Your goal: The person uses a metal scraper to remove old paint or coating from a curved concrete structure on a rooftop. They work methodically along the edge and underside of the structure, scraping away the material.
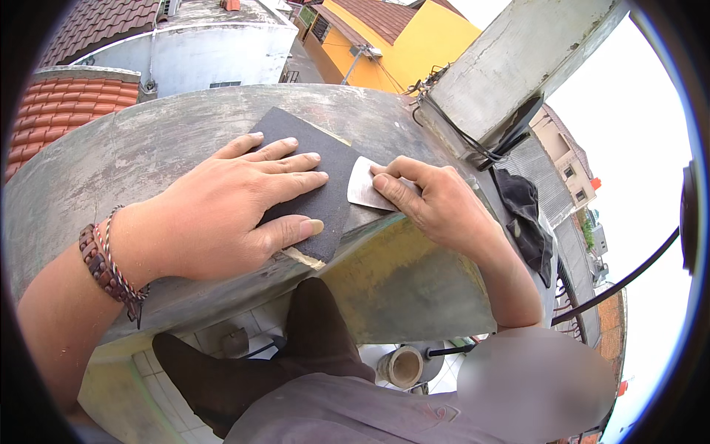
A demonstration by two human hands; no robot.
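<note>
A dark sheet of sandpaper [333, 222] lies on the broad top of a concrete parapet [183, 125]. My left hand [238, 205] rests flat on it with the fingers spread, holding nothing. Ragged pale strips show at two edges of the sheet. My right hand [438, 200] pinches a thin curved metal scraper blade [366, 186] between thumb and fingers. The blade stands at the sheet's right edge, close above the parapet; whether it touches the sheet, I cannot tell.
A concrete post [516, 66] with black cables rises at the right, with a dark cloth [521, 216] beside it. Below are my legs, a tiled floor [166, 394] and a round pot-like container [405, 366]. Past the parapet's far edge lie tiled roofs and a yellow building [410, 50].
</note>
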